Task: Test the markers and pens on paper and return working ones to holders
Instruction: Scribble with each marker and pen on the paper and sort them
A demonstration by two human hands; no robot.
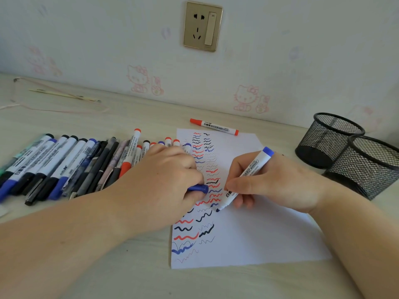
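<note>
My right hand grips an uncapped blue whiteboard marker, its tip touching the white paper beside columns of red, blue and black squiggles. My left hand rests on the paper's left edge, its fingers closed around the marker's blue cap. A row of several markers and pens lies left of the paper. A red whiteboard marker lies capped just beyond the paper's far edge. Two black mesh holders stand at the right; I see nothing inside them.
The desk is pale wood and runs back to a wall with a socket. A thin stick and a clear flat item lie at the far left.
</note>
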